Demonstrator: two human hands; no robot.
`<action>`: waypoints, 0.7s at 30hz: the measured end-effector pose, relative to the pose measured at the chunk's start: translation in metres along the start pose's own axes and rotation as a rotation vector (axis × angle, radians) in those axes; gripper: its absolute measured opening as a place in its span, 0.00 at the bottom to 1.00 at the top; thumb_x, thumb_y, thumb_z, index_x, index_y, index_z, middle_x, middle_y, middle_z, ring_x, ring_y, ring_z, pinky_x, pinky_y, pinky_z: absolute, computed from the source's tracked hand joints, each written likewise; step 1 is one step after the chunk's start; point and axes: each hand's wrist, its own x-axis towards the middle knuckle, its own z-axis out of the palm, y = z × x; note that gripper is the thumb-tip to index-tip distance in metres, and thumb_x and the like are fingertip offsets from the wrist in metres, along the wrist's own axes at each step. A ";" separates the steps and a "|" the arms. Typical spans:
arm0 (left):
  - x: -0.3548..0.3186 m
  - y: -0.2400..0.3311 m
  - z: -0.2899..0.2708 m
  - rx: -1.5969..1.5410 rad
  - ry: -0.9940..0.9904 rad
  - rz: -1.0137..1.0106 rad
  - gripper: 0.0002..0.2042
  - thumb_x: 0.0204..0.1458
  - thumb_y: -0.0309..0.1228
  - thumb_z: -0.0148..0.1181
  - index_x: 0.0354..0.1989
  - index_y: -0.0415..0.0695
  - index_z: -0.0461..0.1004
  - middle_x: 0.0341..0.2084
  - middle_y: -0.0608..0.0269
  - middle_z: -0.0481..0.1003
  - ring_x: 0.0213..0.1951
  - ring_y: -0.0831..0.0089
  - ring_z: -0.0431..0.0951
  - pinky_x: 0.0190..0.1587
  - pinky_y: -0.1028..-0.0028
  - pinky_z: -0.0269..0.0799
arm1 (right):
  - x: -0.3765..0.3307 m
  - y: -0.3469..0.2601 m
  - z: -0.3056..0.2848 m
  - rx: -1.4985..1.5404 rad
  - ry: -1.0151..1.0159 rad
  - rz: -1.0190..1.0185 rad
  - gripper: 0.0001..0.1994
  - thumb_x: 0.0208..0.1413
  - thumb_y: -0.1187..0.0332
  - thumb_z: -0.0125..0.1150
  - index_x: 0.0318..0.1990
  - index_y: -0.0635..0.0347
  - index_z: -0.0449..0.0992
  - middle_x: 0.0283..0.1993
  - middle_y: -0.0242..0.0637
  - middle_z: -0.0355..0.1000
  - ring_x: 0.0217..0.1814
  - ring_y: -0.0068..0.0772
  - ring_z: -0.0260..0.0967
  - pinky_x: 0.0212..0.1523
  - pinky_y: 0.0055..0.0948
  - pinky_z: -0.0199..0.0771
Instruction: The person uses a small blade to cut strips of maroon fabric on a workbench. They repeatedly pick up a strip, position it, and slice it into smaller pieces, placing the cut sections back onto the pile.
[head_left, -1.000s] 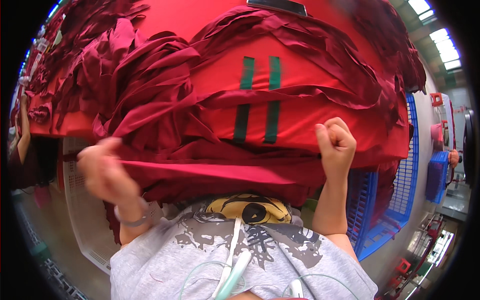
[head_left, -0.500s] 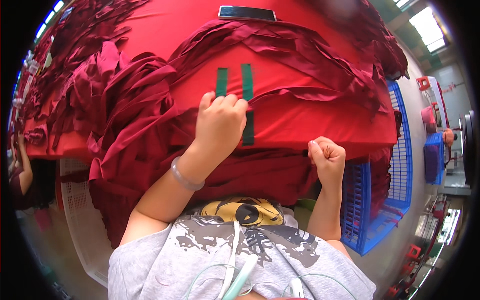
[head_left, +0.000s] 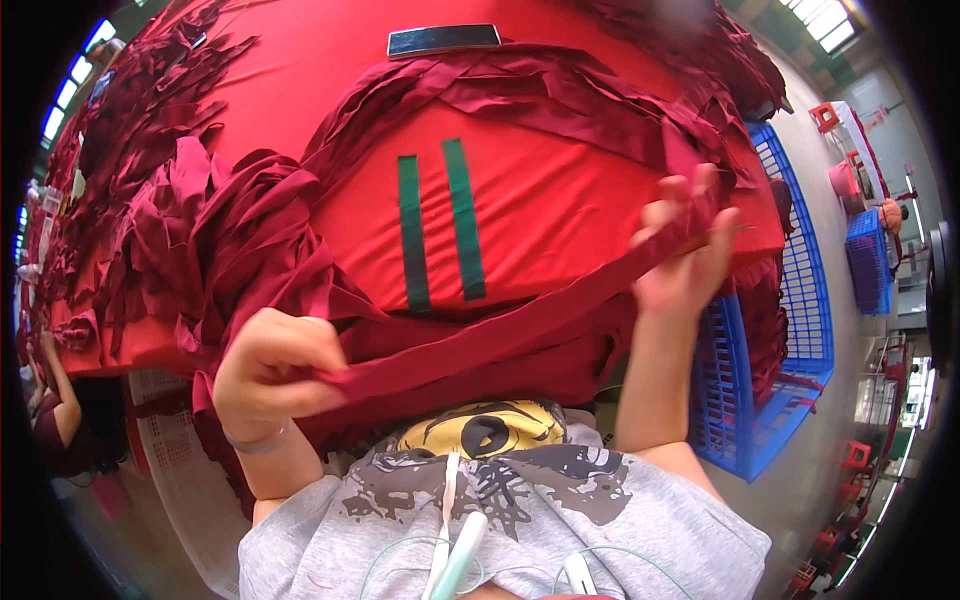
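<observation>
One end of a dark red fabric strip is pinched between the bent fingers and thumb of the left hand, on the near left of the pair of green strips. Farther along, the fabric strip is laid across the raised, partly spread fingers of the right hand, right of the green pair; these are blurred, and whether it is gripped there cannot be told. Its long axis is slanted from near left to far right, passing just on the wearer's side of the green pair, which is set on a red-covered table. Left of the pair, a fabric heap is piled; beyond it, a phone is placed; well to its right, a blue basket is seen. Nearest the wearer, a grey shirt is printed with a yellow figure and dark lettering, partly creased.
</observation>
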 end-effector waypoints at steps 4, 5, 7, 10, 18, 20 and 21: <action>-0.027 0.000 -0.008 0.114 0.573 -0.041 0.09 0.46 0.25 0.68 0.25 0.33 0.75 0.17 0.70 0.69 0.21 0.86 0.64 0.25 0.82 0.55 | 0.056 -0.122 -0.043 -0.018 0.049 -0.045 0.16 0.64 0.59 0.53 0.52 0.60 0.70 0.48 0.42 0.76 0.47 0.35 0.75 0.46 0.37 0.73; -0.030 -0.002 -0.016 0.233 0.631 -0.101 0.08 0.48 0.25 0.68 0.26 0.33 0.75 0.16 0.72 0.68 0.22 0.87 0.63 0.25 0.83 0.54 | 0.066 -0.153 -0.058 -0.077 0.129 -0.033 0.13 0.63 0.62 0.53 0.49 0.60 0.72 0.48 0.41 0.77 0.51 0.36 0.74 0.54 0.42 0.72; -0.022 -0.011 -0.020 0.500 0.721 -0.183 0.08 0.50 0.26 0.67 0.27 0.34 0.75 0.16 0.73 0.68 0.22 0.87 0.63 0.25 0.82 0.56 | 0.084 -0.230 -0.102 -0.124 0.296 -0.056 0.11 0.62 0.65 0.54 0.47 0.59 0.74 0.49 0.42 0.77 0.55 0.38 0.73 0.62 0.51 0.65; -0.016 -0.010 -0.017 0.871 0.854 -0.345 0.08 0.51 0.27 0.67 0.28 0.36 0.75 0.17 0.70 0.66 0.22 0.83 0.63 0.26 0.79 0.59 | 0.105 -0.256 -0.123 -0.362 0.691 -0.261 0.13 0.64 0.64 0.51 0.50 0.59 0.75 0.50 0.42 0.77 0.56 0.39 0.73 0.62 0.55 0.64; -0.026 -0.009 -0.021 1.424 0.805 -0.453 0.09 0.47 0.28 0.65 0.25 0.39 0.70 0.38 0.62 0.72 0.39 0.64 0.73 0.46 0.63 0.65 | 0.119 -0.315 -0.229 -0.957 0.898 -0.380 0.15 0.60 0.71 0.55 0.54 0.61 0.74 0.47 0.41 0.76 0.48 0.42 0.75 0.52 0.43 0.75; -0.019 -0.004 -0.006 1.588 0.757 -0.527 0.08 0.47 0.30 0.64 0.27 0.42 0.71 0.41 0.65 0.72 0.44 0.66 0.73 0.54 0.58 0.62 | 0.117 -0.302 -0.234 -1.292 0.896 -0.458 0.18 0.59 0.70 0.57 0.56 0.65 0.70 0.47 0.43 0.76 0.47 0.43 0.75 0.51 0.42 0.74; -0.013 -0.007 -0.001 1.629 0.754 -0.524 0.07 0.47 0.31 0.64 0.30 0.44 0.72 0.43 0.65 0.72 0.46 0.65 0.73 0.56 0.55 0.60 | 0.111 -0.323 -0.242 -1.529 0.892 -0.410 0.20 0.60 0.67 0.57 0.57 0.66 0.68 0.48 0.45 0.76 0.46 0.45 0.75 0.50 0.42 0.74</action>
